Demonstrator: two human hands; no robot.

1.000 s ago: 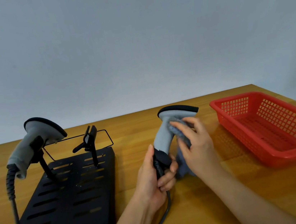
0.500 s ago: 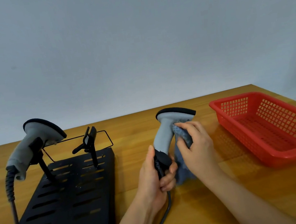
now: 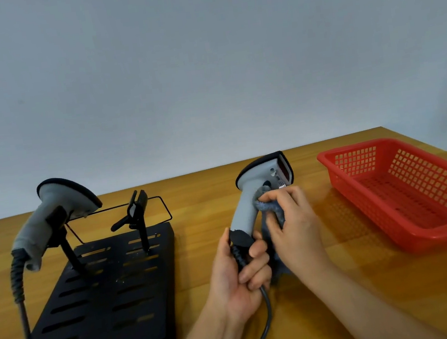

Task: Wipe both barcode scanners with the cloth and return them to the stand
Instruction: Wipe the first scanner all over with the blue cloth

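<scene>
My left hand grips the black base of a grey barcode scanner, held upright above the table with its dark window facing right. My right hand presses a blue-grey cloth against the scanner's neck, just below the trigger; most of the cloth hangs behind my hands. A second grey scanner sits in the left holder of the black slotted stand, its cable dropping down the left side. The stand's right holder is an open black clip with nothing in it.
A red plastic basket with nothing visible inside sits at the right of the wooden table. The held scanner's cable trails toward the near edge. A grey wall stands behind the table.
The held scanner has turned so its window now faces right. My right hand and the cloth have slid down from the head to the neck.
</scene>
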